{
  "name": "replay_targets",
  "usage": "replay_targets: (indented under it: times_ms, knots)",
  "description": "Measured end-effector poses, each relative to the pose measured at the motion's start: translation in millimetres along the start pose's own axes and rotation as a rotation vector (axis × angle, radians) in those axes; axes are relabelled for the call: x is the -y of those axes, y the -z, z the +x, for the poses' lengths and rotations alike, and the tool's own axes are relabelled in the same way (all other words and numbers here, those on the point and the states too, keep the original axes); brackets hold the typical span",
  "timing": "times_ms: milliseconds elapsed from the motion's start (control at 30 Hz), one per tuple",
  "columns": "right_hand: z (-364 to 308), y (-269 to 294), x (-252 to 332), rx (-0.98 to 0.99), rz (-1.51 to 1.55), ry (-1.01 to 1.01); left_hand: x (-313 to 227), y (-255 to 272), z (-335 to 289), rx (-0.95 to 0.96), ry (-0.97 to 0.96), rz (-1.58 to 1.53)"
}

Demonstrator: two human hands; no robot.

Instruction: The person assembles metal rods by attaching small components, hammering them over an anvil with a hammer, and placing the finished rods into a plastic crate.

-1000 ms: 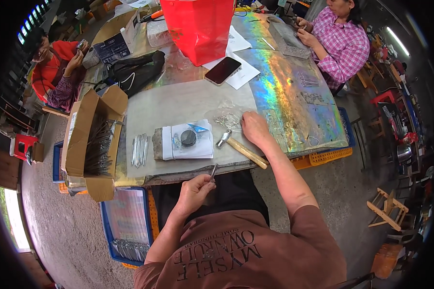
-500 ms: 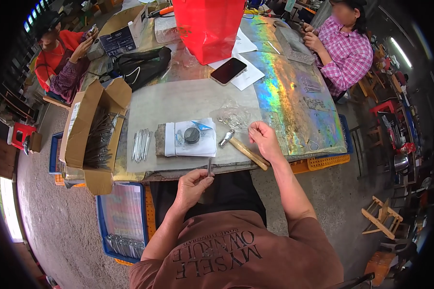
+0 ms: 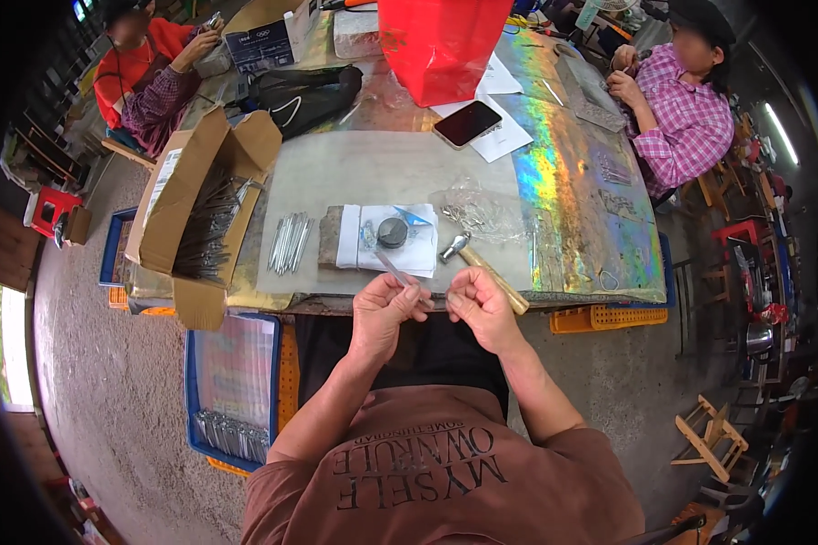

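A thin grey metal strip point(image 3: 393, 269) is pinched between the thumb and fingers of my left hand point(image 3: 382, 315), slanting toward the table's front edge. Close beside it, my right hand point(image 3: 483, 313) has its thumb and fingertips pressed together; whatever they hold is too small to make out. Just beyond my hands is a block wrapped in white paper point(image 3: 416, 260), with a round dark disc point(image 3: 392, 232) on top. A hammer point(image 3: 475, 261) with a wooden handle lies right of the block, partly behind my right hand. Several slim metal rods point(image 3: 290, 243) lie left of the block.
A clear plastic bag of small metal pieces point(image 3: 478, 209) lies beyond the hammer. An open cardboard box of rods point(image 3: 211, 227) stands at the left, a phone point(image 3: 467, 124) and a red bag point(image 3: 441, 50) farther back. Two people work at the far corners. A blue crate point(image 3: 234, 386) sits below left.
My right hand has come from beside the plastic bag, down and left to my left hand. The strip has tilted from upright to a slant. The whole view has shifted slightly.
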State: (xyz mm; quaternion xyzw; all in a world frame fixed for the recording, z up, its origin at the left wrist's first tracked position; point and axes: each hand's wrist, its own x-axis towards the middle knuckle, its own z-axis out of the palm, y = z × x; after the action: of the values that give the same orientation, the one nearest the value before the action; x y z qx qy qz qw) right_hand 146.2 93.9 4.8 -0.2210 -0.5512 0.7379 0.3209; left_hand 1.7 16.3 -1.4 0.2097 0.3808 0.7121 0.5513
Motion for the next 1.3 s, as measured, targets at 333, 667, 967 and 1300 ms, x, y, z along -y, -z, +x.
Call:
replay_targets:
  times_ms: [333, 667, 967, 1300]
  knots:
    - [-2.1, -21.9, -1.4, 0.015, -0.025, -0.049, -1.7, -0.8, -4.3, -0.059, -0.001, -0.149]
    - [-3.4, -24.5, -9.6, -0.051, 0.022, -0.03, 9.6, -0.2, -6.4, -0.071, -0.052, -0.059]
    - [-3.2, -14.7, -10.9, -0.227, -0.185, 0.048, 4.9, -5.0, -1.3, -0.147, -0.079, 0.026]
    - [-5.5, 58.6, 23.5, -0.117, -1.517, -0.029, -21.0, 30.8, 45.8, -0.212, -0.316, 0.294]
